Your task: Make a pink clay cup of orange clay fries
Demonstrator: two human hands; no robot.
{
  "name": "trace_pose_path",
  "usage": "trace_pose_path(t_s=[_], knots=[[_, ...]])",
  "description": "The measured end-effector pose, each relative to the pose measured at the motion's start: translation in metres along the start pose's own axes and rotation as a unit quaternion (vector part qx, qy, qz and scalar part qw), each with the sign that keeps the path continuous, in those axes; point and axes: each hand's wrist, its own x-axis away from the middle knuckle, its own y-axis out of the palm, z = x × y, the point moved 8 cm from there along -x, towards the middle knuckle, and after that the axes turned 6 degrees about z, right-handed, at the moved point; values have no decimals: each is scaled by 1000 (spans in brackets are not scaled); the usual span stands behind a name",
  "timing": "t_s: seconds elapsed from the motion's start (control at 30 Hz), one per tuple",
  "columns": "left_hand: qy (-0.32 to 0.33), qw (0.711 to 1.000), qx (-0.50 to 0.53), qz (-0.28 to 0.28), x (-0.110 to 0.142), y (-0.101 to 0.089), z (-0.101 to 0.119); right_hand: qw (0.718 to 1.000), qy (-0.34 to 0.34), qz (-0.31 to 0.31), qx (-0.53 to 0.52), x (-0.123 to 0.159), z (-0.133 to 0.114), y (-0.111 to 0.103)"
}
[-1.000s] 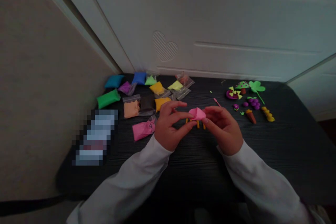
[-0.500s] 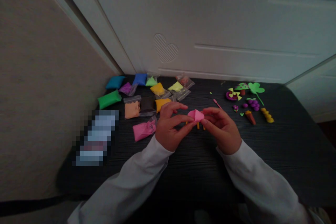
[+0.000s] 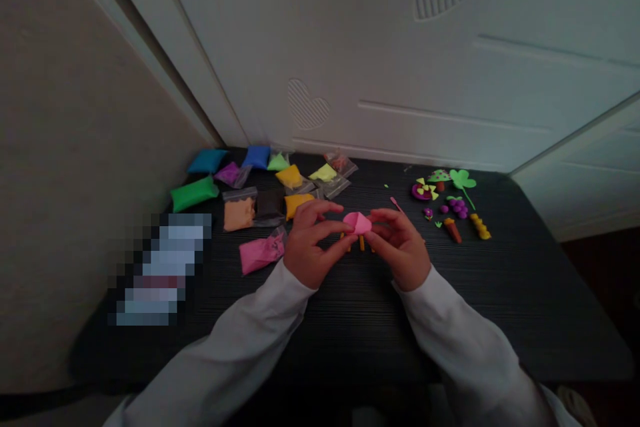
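Pink clay [image 3: 359,223] is held in the narrow pinch of your left hand [image 3: 309,250] and your right hand [image 3: 404,252], near the orange sticks [image 3: 362,243] on the surface [image 3: 350,333]. Squeeze unevenly from the 2 sides and its folded edge could crease or tear; dip your grip carelessly and you might roll those sticks.

Your pink clay [image 3: 358,223] is a thin, smooth sheet, curled into a small, hollow, cone-like shape. One paler flap folds over its right side, and the darker hollow shows at left. You have it pinched at both sides, near the middle of the scene.
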Motion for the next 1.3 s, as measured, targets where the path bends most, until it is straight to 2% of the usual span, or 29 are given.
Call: trace_pose_path(t_s=[0.47, 0.67, 1.1, 1.3], knots=[[12, 1000, 11, 17, 0, 0, -1, 998, -38, 4, 52, 0, -2, -4], [20, 1000, 10, 16, 0, 0, -3, 998, -17, 5, 68, 0, -1, -1], [-3, 1000, 4, -9, -1, 1, -7, 993, 0, 20, 115, 0, 1, -4], [-19, 999, -5, -26, 0, 4, -8, 989, -37, 20, 145, 1, -5, -4]])
